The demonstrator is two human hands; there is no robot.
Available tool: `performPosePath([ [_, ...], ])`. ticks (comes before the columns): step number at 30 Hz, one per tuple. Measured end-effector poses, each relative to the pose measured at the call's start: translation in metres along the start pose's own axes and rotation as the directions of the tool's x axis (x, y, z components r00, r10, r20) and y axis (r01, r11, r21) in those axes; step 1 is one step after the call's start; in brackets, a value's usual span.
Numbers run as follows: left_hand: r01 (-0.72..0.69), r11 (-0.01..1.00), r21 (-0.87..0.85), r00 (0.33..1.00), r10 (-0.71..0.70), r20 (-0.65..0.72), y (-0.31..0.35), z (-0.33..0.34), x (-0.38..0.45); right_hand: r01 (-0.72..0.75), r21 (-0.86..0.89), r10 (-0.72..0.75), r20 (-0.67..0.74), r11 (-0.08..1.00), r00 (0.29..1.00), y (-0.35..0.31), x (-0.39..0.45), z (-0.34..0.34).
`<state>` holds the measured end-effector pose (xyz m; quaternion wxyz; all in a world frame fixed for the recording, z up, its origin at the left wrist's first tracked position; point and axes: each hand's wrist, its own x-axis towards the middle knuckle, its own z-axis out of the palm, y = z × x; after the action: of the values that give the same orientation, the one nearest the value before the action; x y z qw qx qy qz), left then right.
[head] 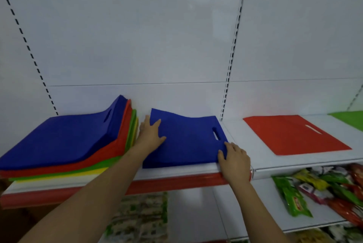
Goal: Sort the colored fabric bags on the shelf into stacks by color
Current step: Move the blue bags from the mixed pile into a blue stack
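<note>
A mixed pile of fabric bags (64, 140) lies on the left of the white shelf (253, 144), blue on top, then red, green, yellow and white layers. A single blue bag (188, 140) lies flat in the middle of the shelf. My left hand (150, 134) rests flat on its left edge with straight fingers. My right hand (234, 159) lies on its front right corner, fingers spread on the fabric. A red bag (294, 134) lies flat to the right, and a green bag (349, 120) shows at the far right edge.
The shelf has a red front strip (176, 183) and a white back panel with slotted uprights (229, 70). A lower shelf at the right holds several packaged snacks (322, 189). More packaged goods (141, 217) sit below the middle.
</note>
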<state>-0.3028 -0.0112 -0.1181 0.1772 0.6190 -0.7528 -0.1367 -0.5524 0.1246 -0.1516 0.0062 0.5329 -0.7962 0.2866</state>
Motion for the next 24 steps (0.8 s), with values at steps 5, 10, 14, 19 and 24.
performPosePath([
  [5,0.165,0.979,-0.120,0.985,-0.171,-0.039,0.000,0.025,-0.009,0.023,0.018,-0.024,0.042,1.000,0.999,0.004,0.004,0.002],
  [10,0.228,0.971,-0.067,0.965,-0.234,-0.117,-0.001,0.021,-0.007,0.055,-0.018,-0.052,0.115,0.998,0.992,0.008,0.013,-0.001],
  [14,0.264,0.964,-0.024,0.962,-0.265,-0.065,0.001,0.015,-0.005,0.040,-0.016,-0.036,0.194,0.999,0.980,0.010,0.023,-0.009],
  [19,0.084,0.962,-0.259,0.983,-0.123,-0.137,0.023,-0.015,0.000,0.018,0.130,-0.027,0.068,0.991,0.997,-0.013,0.018,-0.016],
  [24,-0.205,0.803,-0.560,0.961,0.055,-0.272,0.062,-0.094,-0.004,0.150,0.385,-0.152,-0.026,0.911,0.988,-0.073,0.003,-0.023],
])
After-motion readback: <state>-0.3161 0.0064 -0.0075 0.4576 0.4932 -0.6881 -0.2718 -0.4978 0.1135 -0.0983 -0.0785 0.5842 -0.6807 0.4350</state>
